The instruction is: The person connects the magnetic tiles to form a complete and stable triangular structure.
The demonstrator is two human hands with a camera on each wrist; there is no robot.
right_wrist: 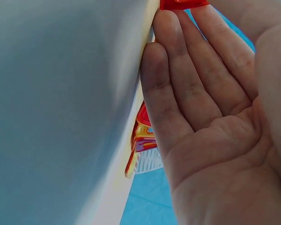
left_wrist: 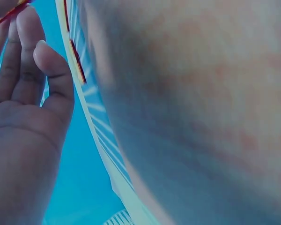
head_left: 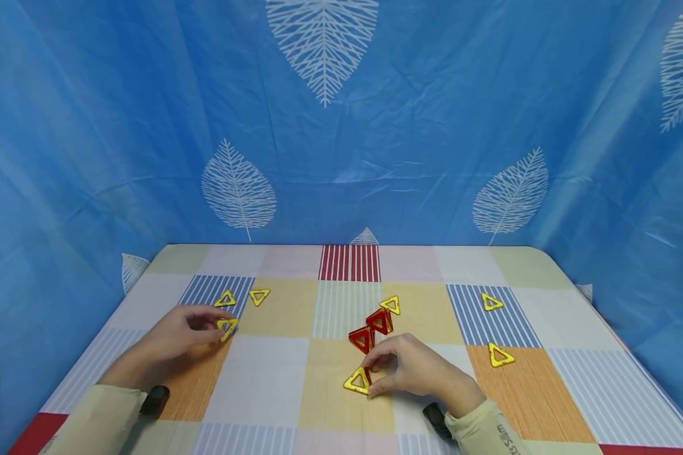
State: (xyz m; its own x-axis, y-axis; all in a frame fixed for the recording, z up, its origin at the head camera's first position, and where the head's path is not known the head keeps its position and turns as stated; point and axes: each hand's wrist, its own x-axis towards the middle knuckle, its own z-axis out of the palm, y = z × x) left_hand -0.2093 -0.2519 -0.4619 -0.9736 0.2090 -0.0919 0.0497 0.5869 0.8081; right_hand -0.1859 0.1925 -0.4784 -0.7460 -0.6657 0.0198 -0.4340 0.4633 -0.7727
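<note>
On the left of the table my left hand (head_left: 176,335) pinches a yellow triangular tile (head_left: 226,327) between thumb and fingers. In the left wrist view an edge of that tile (left_wrist: 8,15) shows at the fingertips. My right hand (head_left: 412,366), near the middle front, pinches a yellow triangular tile (head_left: 353,383) with a red piece (head_left: 368,375) against its right side. Red plastic (right_wrist: 183,4) shows at the fingertips in the right wrist view. Just beyond this hand stand two groups of red triangular tiles, a nearer one (head_left: 361,339) and a farther one (head_left: 381,321).
A yellow triangle (head_left: 395,305) adjoins the farther red group. Two yellow triangles, one (head_left: 225,299) and another (head_left: 258,296), lie beyond my left hand. On the right lie two more, one (head_left: 492,302) behind the other (head_left: 499,355). A blue curtain (head_left: 415,158) surrounds the checked tablecloth (head_left: 267,373).
</note>
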